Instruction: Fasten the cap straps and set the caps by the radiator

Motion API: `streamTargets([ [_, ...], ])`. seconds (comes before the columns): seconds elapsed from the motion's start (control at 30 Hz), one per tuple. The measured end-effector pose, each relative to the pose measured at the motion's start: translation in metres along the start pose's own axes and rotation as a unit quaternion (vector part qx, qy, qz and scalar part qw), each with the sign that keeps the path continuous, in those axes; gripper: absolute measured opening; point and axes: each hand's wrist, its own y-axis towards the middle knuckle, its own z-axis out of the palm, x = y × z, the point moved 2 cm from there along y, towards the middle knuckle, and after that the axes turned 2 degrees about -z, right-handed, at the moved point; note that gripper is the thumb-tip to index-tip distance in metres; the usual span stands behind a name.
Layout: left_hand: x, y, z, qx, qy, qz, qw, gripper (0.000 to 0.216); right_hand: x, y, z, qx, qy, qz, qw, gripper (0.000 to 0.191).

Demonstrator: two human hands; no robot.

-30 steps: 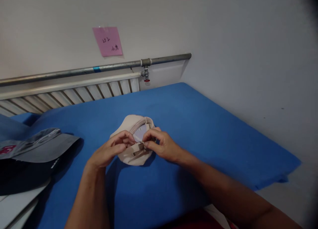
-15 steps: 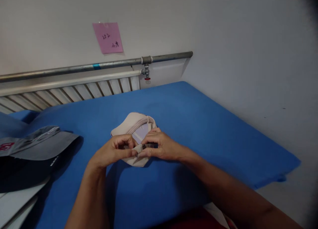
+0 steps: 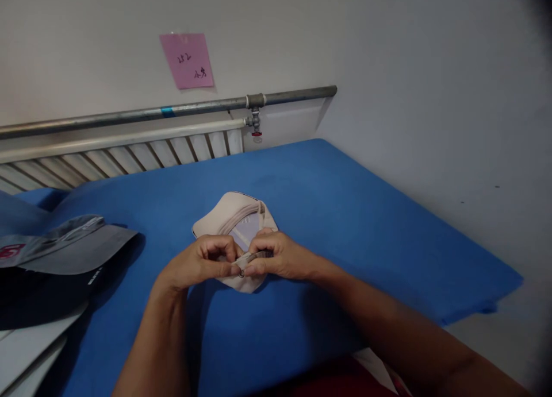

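On the blue surface (image 3: 366, 213), close in front of the body: a cream cap (image 3: 230, 216), turned with opening upward and brim toward the far left, presumably to bring the back strap (image 3: 246, 259) round to the near side, within easy reach. Pinched there between thumb and curled fingers of the left hand (image 3: 192, 265), and just beside by the right hand (image 3: 287, 256); both grips narrow, thumbs almost meeting, probably for fine control rather than for bearing weight, with the crown apparently resting on the cloth below. Near the left thumb tip, a small metal ring (image 3: 241, 273), left uncovered, perhaps to have it in sight during handling; cannot tell whether threaded through the strap or only lying against it. Off to the left, well apart from the cream cap, a grey cap (image 3: 86, 250) on top of a dark cap (image 3: 43, 293), with pale pieces (image 3: 38, 339) underneath, perhaps more brims, overlapped probably to save room. Along the far wall, a radiator (image 3: 181, 153) beneath a metal pipe (image 3: 129, 115), and taped higher up, a pink note (image 3: 187, 61), seemingly placed for reading at a glance.
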Motion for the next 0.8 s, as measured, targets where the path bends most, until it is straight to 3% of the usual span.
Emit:
streamTargets([
  [0.8, 0.002, -0.003, -0.002, 0.004, 0.007, 0.009, 1.000, 0.020, 0.009, -0.003, 0.012, -0.032, 0.113, 0.065, 0.991, 0.033],
])
